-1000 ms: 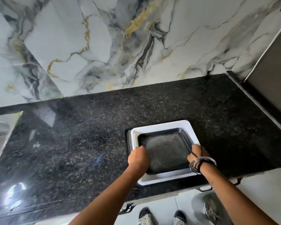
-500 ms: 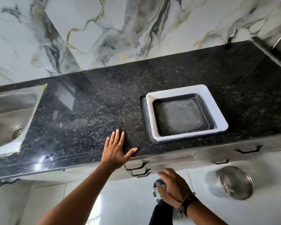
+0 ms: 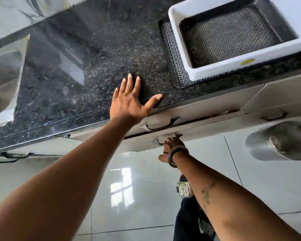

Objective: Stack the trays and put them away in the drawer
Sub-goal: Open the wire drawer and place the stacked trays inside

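From the head camera: your left hand [image 3: 131, 100] lies flat, fingers spread wide, on the countertop [image 3: 87, 66]; your right hand [image 3: 170, 145] curls on the lower drawer handle [image 3: 161, 139]. The stacked trays [image 3: 221, 44] sit near the counter's front edge, right of your left hand.

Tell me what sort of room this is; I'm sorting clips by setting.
Most likely a home kitchen: a dark stone counter, a steel sink set into it, and drawers with handles below.

Home kitchen, black granite counter [image 3: 97, 54], steel sink [image 3: 2, 80], marble-look wall [image 3: 12, 13], drawers [image 3: 207, 119] below
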The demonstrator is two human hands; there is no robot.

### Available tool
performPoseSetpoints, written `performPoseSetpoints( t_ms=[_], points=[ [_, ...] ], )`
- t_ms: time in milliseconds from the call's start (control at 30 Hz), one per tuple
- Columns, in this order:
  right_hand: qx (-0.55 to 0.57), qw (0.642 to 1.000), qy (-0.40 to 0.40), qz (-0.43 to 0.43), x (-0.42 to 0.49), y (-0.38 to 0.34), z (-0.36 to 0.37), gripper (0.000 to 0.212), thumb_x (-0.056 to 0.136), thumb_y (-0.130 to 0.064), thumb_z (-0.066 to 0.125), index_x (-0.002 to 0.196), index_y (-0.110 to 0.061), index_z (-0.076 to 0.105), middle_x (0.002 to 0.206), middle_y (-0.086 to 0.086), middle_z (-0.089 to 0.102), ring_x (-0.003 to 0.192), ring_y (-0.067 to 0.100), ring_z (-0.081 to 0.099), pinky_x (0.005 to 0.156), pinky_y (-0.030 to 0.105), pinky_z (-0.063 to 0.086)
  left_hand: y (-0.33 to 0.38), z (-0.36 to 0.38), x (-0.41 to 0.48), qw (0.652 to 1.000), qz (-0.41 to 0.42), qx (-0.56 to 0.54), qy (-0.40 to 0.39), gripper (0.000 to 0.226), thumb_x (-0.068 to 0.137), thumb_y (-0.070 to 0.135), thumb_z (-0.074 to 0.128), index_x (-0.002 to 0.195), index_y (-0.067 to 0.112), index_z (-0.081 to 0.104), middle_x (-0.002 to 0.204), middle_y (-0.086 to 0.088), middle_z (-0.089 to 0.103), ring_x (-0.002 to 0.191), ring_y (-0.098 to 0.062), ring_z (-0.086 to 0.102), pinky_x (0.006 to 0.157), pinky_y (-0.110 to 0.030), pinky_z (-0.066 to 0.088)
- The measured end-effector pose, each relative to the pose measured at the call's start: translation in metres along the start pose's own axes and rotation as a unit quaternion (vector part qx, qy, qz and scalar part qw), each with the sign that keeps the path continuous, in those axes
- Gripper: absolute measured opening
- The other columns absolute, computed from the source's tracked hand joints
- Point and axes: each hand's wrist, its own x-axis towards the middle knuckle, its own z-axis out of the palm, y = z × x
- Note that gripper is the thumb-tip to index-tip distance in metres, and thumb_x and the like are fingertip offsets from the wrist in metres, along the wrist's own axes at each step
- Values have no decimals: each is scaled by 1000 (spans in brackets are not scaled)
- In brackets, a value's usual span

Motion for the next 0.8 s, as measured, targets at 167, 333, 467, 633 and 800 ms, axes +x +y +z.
performPoseSetpoints(
  t_ms=[167,333,467,633,800],
  points=[
    [-29,994,-94,47,-69,-12,30,76,77,-51,49,139,-8,41,148,15,39,138,32,34,114,42,32,1,-4,-1,1000,-8,-3,-24,110,70,94,6,154,24,18,165,-5,8,152,-22,7,124,-44,12],
    [-40,977,-196,68,-151,-22,68,59,75,-47,47,125,-17,56,136,10,54,123,33,50,105,43,42,4,-8,-2,999,-10,-3,-46,111,68,95,3,154,25,15,165,-5,5,152,-22,5,124,-44,10],
    [-25,966,-240,95,-189,-24,84,70,73,-48,47,139,-24,40,155,11,30,138,37,31,113,49,31,2,-9,-2,998,-15,-4,-53,112,68,95,2,155,25,14,165,-5,4,152,-22,3,124,-43,8],
    [51,944,-298,133,-201,-21,39,78,63,-68,51,129,-27,50,142,2,48,129,27,45,107,40,39,4,-18,-1,996,-10,-11,-91,113,68,95,3,155,22,9,165,-7,-1,152,-23,-1,124,-45,6],
    [268,890,-344,134,-203,46,-78,74,80,-70,48,120,-9,59,127,14,64,110,27,63,97,44,46,0,-29,7,983,-26,-94,-155,108,72,91,9,155,23,9,165,-5,-6,152,-22,-7,123,-46,-1]
  ],
)
